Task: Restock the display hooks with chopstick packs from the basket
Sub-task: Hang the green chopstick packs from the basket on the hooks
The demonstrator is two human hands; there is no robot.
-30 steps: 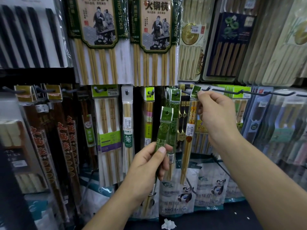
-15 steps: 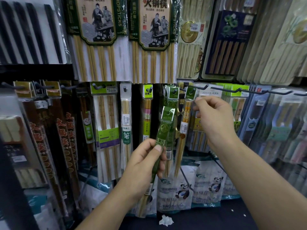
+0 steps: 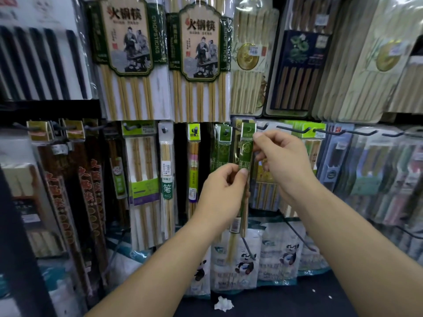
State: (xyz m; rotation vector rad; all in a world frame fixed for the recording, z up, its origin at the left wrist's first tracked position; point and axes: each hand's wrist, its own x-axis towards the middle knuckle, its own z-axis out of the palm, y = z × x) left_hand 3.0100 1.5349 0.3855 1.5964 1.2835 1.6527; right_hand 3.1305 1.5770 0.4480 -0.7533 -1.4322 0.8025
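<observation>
A narrow green chopstick pack (image 3: 245,154) stands upright in front of the middle row of the display. My left hand (image 3: 220,193) pinches it at mid-length between thumb and fingers. My right hand (image 3: 282,161) pinches its upper part from the right, just below the header card. The header reaches the level of the hooks, beside more green packs hanging on a hook (image 3: 225,132). I cannot tell whether the header's hole is on a hook. The basket is out of view.
Long black hooks (image 3: 290,129) stick out toward me at the right of my hands. Big bamboo chopstick packs (image 3: 201,65) hang in the row above, dark red packs (image 3: 91,191) at the left, panda-print bags (image 3: 245,264) below. A white paper scrap (image 3: 223,304) lies on the dark shelf.
My left hand lifted the green pack up and right to the hook row. My right hand left the pale chopstick pack it held on the hook and now grips the green pack's top.
</observation>
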